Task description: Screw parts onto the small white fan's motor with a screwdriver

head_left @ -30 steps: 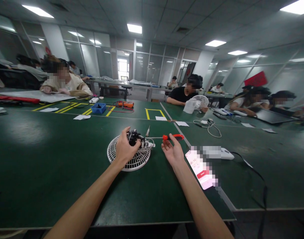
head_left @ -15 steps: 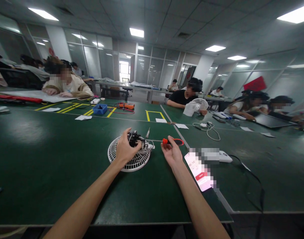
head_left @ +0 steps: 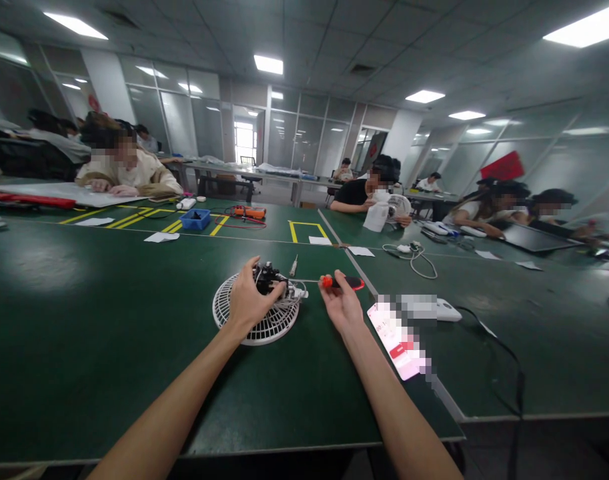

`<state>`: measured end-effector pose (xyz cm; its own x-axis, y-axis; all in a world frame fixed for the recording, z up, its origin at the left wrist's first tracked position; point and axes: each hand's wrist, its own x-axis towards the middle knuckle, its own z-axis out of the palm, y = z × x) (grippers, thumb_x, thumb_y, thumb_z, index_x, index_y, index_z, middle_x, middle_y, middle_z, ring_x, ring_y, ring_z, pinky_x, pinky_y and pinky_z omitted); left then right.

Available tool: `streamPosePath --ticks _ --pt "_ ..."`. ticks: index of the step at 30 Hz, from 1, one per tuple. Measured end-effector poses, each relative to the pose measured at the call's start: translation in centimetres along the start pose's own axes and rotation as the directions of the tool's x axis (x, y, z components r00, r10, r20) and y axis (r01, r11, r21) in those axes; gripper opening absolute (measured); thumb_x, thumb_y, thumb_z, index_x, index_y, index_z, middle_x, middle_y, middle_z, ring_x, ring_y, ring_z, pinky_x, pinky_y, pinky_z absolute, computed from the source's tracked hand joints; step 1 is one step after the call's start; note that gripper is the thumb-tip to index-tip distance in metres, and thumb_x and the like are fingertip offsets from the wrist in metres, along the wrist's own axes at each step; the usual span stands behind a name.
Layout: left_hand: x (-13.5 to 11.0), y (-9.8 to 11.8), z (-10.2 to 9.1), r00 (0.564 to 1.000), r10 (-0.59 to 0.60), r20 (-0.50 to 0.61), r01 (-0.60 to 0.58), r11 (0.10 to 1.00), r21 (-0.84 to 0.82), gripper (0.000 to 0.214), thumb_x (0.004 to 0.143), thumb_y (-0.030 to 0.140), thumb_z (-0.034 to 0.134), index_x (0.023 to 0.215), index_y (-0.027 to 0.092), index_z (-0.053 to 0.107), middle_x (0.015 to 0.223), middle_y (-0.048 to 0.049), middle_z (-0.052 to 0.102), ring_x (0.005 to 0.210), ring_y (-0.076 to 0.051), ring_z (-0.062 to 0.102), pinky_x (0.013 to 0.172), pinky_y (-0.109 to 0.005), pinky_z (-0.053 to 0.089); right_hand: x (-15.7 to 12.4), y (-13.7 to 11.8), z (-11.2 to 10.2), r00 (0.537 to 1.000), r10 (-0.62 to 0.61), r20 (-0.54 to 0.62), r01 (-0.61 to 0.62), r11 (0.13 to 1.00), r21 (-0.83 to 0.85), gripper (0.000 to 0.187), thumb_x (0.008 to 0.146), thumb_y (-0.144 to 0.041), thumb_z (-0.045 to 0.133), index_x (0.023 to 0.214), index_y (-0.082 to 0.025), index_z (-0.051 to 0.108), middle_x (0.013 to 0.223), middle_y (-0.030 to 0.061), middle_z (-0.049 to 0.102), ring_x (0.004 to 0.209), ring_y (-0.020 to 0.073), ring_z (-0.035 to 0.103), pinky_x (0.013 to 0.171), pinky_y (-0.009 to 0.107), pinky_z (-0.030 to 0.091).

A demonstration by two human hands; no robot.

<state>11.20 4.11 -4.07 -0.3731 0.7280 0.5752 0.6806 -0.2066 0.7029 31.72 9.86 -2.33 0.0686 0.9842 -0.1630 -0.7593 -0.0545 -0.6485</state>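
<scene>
At the far left of the green worktop, a long red item is seen near the back, and beside it a pale sheet is leaned over by a person in a light jacket. Farther right, a small dark item is held in a blue tray, and a slip of paper is laid in front of it. Next comes an orange device with a red lead.

Near the middle, a round white grille is laid flat on the worktop, with a black motor assembly and its wires on top. The assembly is gripped by the left hand, thumb and fingers being curved around it. A slim small tool is placed just behind. To the right, a red-and-black screwdriver is held by the handle in the right hand, palm up and fingers bent; its shaft is pointed leftward at the assembly, but whether the tip is seated cannot be told.

Beyond the right hand, a lit phone is laid near the worktop's seam. Farther back, a white fan is handled by a person in black. A pale coiled cable and a white device are set farther right.
</scene>
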Motion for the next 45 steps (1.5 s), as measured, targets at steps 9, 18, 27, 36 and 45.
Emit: streamPosePath --ticks 9,18,27,36,45 --pt "0.06 -0.09 0.28 1.0 0.001 -0.02 0.0 1.0 0.018 0.079 0.076 0.049 0.079 0.142 0.019 0.048 0.136 -0.0177 0.065 0.126 -0.035 0.063 0.109 -0.054 0.05 -0.11 -0.51 0.08 1.0 -0.016 -0.027 0.015 0.999 -0.041 0.033 0.068 -0.008 0.089 0.079 -0.021 0.061 0.07 -0.0036 0.073 0.066 0.0124 0.072 0.069 0.024 0.062" --pt "0.11 -0.18 0.34 1.0 0.021 -0.018 -0.021 0.999 0.028 0.07 0.079 0.049 0.077 0.137 0.018 0.053 0.137 -0.0165 0.064 0.126 -0.034 0.063 0.111 -0.053 0.049 -0.56 -0.49 0.39 0.996 0.035 -0.086 -0.042 0.996 -0.083 0.026 0.074 -0.015 0.087 0.085 -0.023 0.064 0.067 -0.0055 0.07 0.056 0.01 0.065 0.058 0.021 0.057" --pt "0.03 0.02 0.23 0.999 -0.037 -0.018 0.037 0.999 -0.008 0.081 0.077 0.052 0.078 0.144 0.019 0.047 0.135 -0.0195 0.065 0.124 -0.037 0.064 0.108 -0.059 0.049 -0.7 -0.44 0.64 0.989 0.072 -0.131 -0.078 0.996 -0.042 0.02 0.08 -0.003 0.074 0.076 -0.019 0.062 0.07 -0.0012 0.073 0.066 0.0109 0.071 0.067 0.022 0.06" --pt "0.04 -0.19 0.29 1.0 -0.024 -0.018 0.024 1.0 -0.02 0.08 0.077 0.052 0.077 0.143 0.02 0.046 0.134 -0.0193 0.065 0.124 -0.038 0.064 0.108 -0.06 0.049 -0.45 -0.36 0.39 0.986 0.053 -0.159 -0.057 0.998 -0.02 0.024 0.078 -0.005 0.079 0.077 -0.02 0.061 0.065 -0.0038 0.067 0.056 0.0084 0.064 0.053 0.016 0.054" --pt "-0.03 0.04 0.16 0.999 -0.049 -0.014 0.049 0.999 -0.024 0.089 0.074 0.051 0.078 0.148 0.021 0.039 0.134 -0.02 0.064 0.122 -0.038 0.065 0.106 -0.06 0.049 -0.47 -0.23 0.31 0.985 0.058 -0.165 -0.069 0.996 -0.057 0.02 0.08 -0.017 0.081 0.081 -0.021 0.061 0.063 -0.0053 0.066 0.054 0.0092 0.063 0.054 0.019 0.056"
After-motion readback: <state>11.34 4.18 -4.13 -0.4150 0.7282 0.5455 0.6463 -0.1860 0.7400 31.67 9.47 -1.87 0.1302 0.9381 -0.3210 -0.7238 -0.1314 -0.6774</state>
